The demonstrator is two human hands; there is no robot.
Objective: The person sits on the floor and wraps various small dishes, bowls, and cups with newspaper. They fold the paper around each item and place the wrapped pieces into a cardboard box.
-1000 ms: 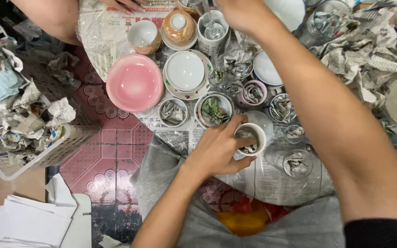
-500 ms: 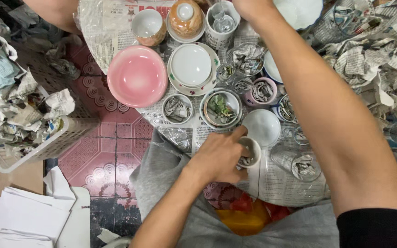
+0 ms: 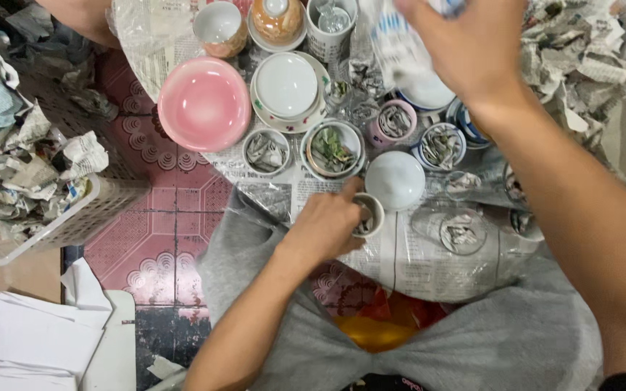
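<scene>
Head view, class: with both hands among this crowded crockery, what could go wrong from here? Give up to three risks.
1. The left hand grips a small cup that sits almost against an upturned white bowl; a careless lift may knock them together.
2. The right hand reaches over packed cups and bowls, so the forearm might sweep one over.
3. The pink bowl sits near the newspaper's edge above hard floor tiles; a nudge could chip it.
</scene>
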